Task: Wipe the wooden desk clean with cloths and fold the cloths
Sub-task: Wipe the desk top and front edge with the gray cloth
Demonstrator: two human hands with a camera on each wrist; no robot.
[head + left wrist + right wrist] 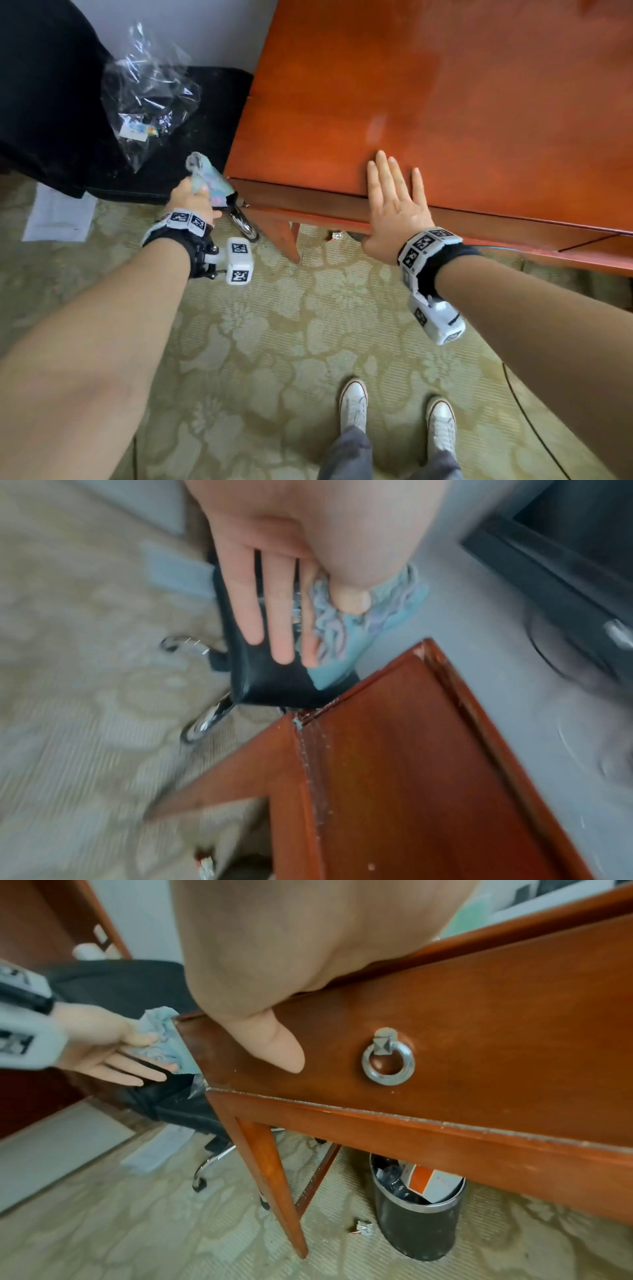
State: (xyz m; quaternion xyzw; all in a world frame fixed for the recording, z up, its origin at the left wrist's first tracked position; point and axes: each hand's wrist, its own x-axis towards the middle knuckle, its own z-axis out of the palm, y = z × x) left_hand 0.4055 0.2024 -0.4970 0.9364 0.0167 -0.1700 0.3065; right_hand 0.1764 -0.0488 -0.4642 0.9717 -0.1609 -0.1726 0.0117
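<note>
1. Two hands are at work: we see our left hand off the left end of the wooden table, pinching a light blue cloth between thumb and forefinger, the other fingers straight.
2. We judge the cloth is held against the table's end panel to wipe that side.
3. Our right hand lies flat and spread on the tabletop's front edge, holding nothing, thumb hanging over the drawer front, probably to steady us.
4. Just beside the table's left end stands a black office chair carrying a clear plastic bag.
</note>
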